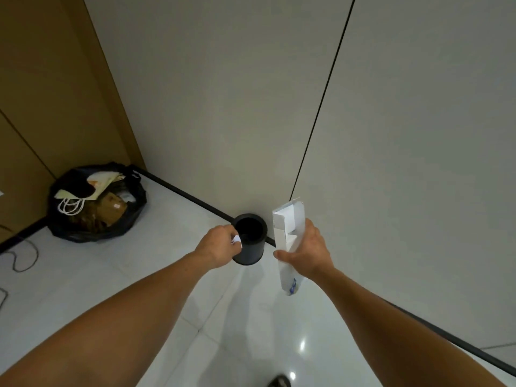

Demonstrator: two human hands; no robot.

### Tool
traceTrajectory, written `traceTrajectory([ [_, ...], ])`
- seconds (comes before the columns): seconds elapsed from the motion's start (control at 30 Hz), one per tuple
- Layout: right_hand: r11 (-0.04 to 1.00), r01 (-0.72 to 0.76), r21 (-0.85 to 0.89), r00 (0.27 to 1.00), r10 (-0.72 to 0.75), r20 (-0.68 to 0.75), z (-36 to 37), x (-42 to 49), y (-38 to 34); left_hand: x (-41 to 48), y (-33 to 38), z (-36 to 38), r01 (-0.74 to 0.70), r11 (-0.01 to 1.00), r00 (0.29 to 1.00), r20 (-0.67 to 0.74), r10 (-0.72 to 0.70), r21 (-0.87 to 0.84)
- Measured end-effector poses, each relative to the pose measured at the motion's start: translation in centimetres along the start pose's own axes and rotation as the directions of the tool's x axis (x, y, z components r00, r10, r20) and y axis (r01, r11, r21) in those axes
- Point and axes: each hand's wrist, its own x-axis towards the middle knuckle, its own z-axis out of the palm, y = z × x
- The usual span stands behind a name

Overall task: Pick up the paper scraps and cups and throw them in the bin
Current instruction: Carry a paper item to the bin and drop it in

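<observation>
The left hand pinches a small white paper scrap with curled fingers, right at the near rim of the black bin. The bin stands on the floor at its far edge, by the wall. The right hand is wrapped around a long white paper box, held up just beside the bin on the right. A full black bag sits in the floor's far left corner, well apart from the bin

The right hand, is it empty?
No, the right hand grips a white opened carton beside the black bin.
</observation>
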Motion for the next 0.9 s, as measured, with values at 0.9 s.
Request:
traceTrajectory([
  [0.9, 0.809, -0.474, 0.347, 0.875, 0.476, 0.087, 21.2, 40.2, 2.6, 47.4, -10.2, 5.7, -0.056, 0.998, 0.909, 0.415, 0.039, 0.029],
])
